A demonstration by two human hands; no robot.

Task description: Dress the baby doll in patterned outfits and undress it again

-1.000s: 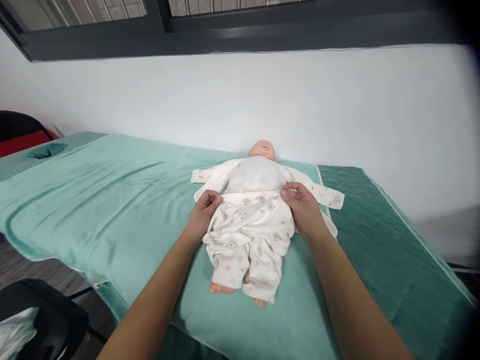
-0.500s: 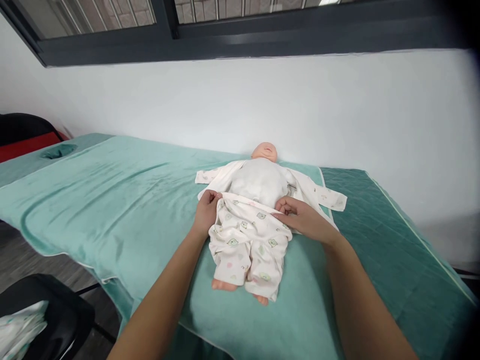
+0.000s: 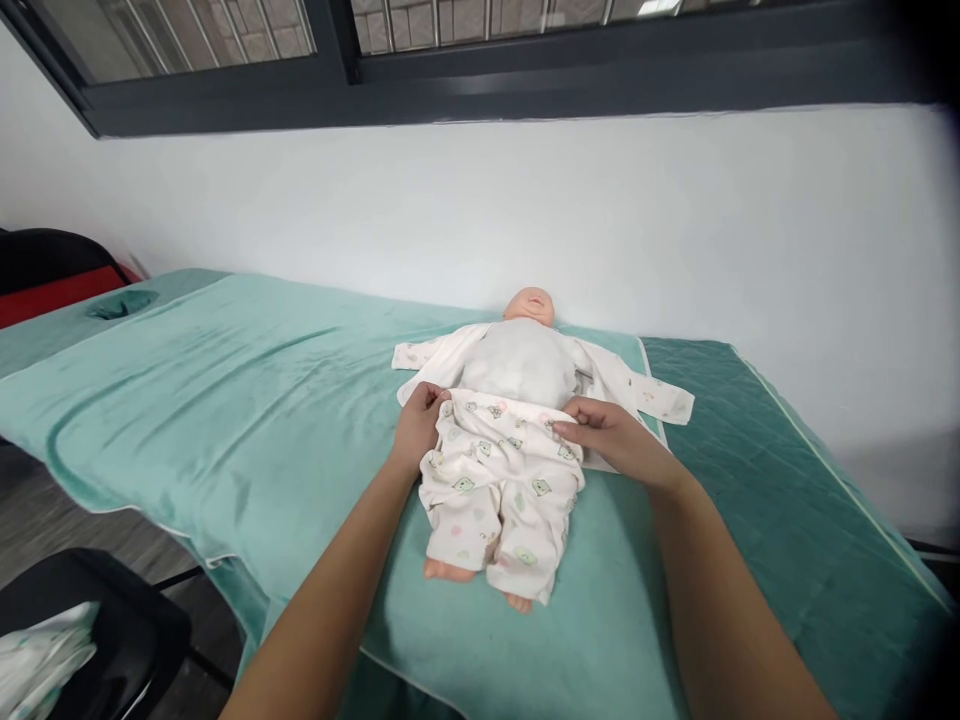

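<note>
Pinched by left hand (image 3: 420,425) and right hand (image 3: 616,440), printed trousers (image 3: 491,462) low on doll (image 3: 530,304), motifs (image 3: 463,484) too small to read.

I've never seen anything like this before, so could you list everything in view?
Doll: 1, pinkish and off-white, lying at centre
Trousers: 1, white with small prints, on the doll
Top: 1, white, printed, sleeves spread beside the doll
Light cover: 1, pale green, under the doll
Quilted cover: 1, darker green, right
Black chair: 1, lower left
Cloth: count unclear, white and green, on that chair
Wall: 1, white, behind
Window: 1, dark frame, top
Floor: 1, dark grey, left
Left grip: 1, bare, at the trousers' top left
Right grip: 1, bare, at their top right
</note>
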